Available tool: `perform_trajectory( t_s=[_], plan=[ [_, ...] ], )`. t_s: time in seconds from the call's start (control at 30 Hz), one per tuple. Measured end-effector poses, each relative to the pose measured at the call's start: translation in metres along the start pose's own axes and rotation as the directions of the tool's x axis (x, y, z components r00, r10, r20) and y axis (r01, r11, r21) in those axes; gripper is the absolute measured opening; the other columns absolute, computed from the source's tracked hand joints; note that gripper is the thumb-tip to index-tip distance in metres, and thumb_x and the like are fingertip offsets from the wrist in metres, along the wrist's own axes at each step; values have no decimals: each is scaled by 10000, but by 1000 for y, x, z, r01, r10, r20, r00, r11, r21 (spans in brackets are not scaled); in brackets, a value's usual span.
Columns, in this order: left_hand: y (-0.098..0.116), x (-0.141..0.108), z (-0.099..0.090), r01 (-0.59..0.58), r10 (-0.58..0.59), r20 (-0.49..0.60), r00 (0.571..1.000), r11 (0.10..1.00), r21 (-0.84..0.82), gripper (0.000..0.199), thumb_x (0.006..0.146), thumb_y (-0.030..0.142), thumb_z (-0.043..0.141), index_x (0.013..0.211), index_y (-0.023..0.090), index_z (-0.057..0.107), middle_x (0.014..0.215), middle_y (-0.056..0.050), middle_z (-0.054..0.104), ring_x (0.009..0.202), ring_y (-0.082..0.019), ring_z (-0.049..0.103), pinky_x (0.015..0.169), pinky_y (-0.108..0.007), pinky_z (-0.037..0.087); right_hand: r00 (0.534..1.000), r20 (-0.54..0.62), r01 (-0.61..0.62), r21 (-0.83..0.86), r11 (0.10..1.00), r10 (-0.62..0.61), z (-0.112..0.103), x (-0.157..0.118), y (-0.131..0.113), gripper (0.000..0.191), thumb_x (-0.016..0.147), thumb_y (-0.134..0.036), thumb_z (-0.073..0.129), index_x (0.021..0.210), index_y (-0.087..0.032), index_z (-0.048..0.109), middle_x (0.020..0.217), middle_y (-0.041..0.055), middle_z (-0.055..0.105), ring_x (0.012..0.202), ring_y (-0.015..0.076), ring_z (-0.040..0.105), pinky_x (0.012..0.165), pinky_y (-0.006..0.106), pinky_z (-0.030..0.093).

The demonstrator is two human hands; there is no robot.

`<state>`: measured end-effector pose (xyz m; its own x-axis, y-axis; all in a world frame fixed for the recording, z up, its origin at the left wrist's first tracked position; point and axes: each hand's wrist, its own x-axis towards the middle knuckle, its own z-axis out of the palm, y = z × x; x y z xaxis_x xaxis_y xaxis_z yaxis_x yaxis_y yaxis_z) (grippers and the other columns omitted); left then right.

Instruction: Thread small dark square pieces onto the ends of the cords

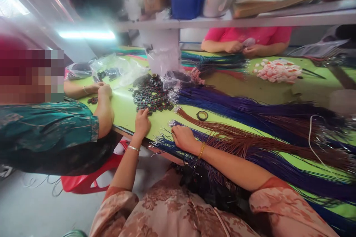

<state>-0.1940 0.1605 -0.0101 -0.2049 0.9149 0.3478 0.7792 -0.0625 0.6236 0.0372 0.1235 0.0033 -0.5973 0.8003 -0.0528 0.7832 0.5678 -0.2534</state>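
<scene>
My left hand (pixel 142 123) is at the near edge of a heap of small black plastic connectors (pixel 152 94). Its fingertips are pinched together at one of the connectors. Farther right, my right hand (pixel 184 139) lies over a bundle of dark blue wires (pixel 194 132), fingers curled and closed on wires near their silver-tipped ends (pixel 171 122). How many wires it grips is hidden. More blue wires with metal tips (pixel 158 140) stick out toward the table's near edge, just left of that hand.
Brown wires (pixel 219 127) and a black tape roll (pixel 202 115) lie on the green table (pixel 126 113). A co-worker's hands (pixel 104 89) work at left; another person's hands (pixel 244 48) are across, near pink-white pieces (pixel 278 70). A shelf (pixel 194 24) overhangs the back. A red stool (pixel 80 177) stands left.
</scene>
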Motion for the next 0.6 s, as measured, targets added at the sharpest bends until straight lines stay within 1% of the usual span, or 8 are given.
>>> perform_trajectory(
  t_s=[0.03,0.1,0.13,0.2,0.3,0.4,0.5,0.6],
  plan=[
    [-9,7,2,-56,52,67,996,996,71,378,776,82,459,1094,144,654,1139,-169,577,1085,-308,507,974,-433,370,1000,-7,6,-7,1000,-6,1,0,0,226,930,-259,432,1041,-142,590,1014,131,637,903,234,599,751,317,395],
    [-19,14,4,-161,131,180,975,973,165,351,770,71,443,1027,144,670,1106,-169,590,1054,-301,510,947,-420,376,1000,-15,14,-24,1000,-15,3,1,1,229,936,-256,418,1036,-141,589,1007,133,637,906,238,598,745,320,393],
    [-21,15,4,-193,151,209,966,961,198,326,781,76,432,987,146,675,1080,-167,600,1029,-296,515,932,-416,379,1000,-15,18,-30,999,-19,4,2,2,232,940,-253,409,1028,-140,590,1005,135,637,909,239,597,743,320,391],
    [-21,12,2,-213,155,230,961,944,251,284,820,107,411,919,153,674,1018,-161,617,972,-285,524,893,-407,390,1000,-8,22,-40,999,-22,6,3,3,235,943,-248,399,1010,-134,593,998,139,638,908,239,596,737,321,388],
    [-18,4,-5,-185,112,240,964,934,306,230,857,174,425,874,170,654,918,-131,628,904,-268,528,830,-387,405,999,11,31,-49,998,-30,8,3,5,232,938,-240,398,981,-119,591,985,151,638,892,239,592,723,322,378],
    [-14,-2,-12,-148,67,257,964,940,308,162,844,207,479,890,189,633,877,-96,624,898,-255,528,807,-368,408,1000,1,11,-22,1000,-11,8,3,6,228,941,-221,384,980,-111,580,963,151,644,858,227,590,702,312,360],
    [-13,-5,-16,-81,12,261,965,963,257,207,824,196,500,989,186,625,899,-80,612,868,-233,541,797,-356,418,999,-39,-27,65,997,30,5,1,8,226,952,-218,367,1000,-118,564,905,121,659,784,205,587,673,299,339],
    [-13,-8,-19,26,-57,203,977,988,153,285,817,186,494,1061,164,639,907,-82,594,818,-213,555,798,-360,432,994,-108,10,228,974,16,3,0,9,178,938,-220,402,960,-144,561,851,77,662,737,178,573,654,279,326]
  ],
)
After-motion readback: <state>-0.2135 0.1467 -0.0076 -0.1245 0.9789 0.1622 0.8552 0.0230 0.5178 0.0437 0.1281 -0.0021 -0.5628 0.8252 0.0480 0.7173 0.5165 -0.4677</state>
